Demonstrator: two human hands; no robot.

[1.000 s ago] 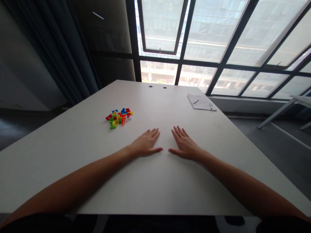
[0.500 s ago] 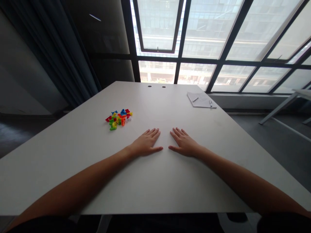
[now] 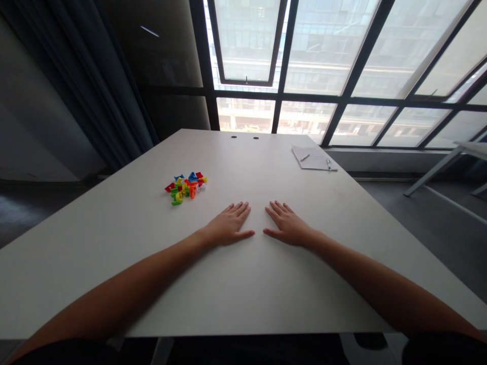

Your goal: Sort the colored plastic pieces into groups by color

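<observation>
Both my hands lie palm down on the white table (image 3: 243, 284), holding nothing. My left hand (image 3: 229, 224) has its fingers stretched out and its thumb pointing right. Across a small gap, my right hand (image 3: 287, 224) rests flat too, its thumb pointing left. Up and to the left of my left hand sits a loose heap of small colourful plastic pieces (image 3: 186, 187) in red, blue, green, yellow, orange and white. Their exact kind is too small to tell. Neither hand touches the heap.
Near the table's far right edge are sheets of paper (image 3: 312, 158) with one pen (image 3: 305, 157) and another pen (image 3: 329, 164) on them. Two dark round holes are set near the far edge. Beyond stand large windows (image 3: 312, 50), with a dark curtain (image 3: 87, 76) at left.
My hands and the things on the table keep their places. Only the camera view has shifted very slightly.
</observation>
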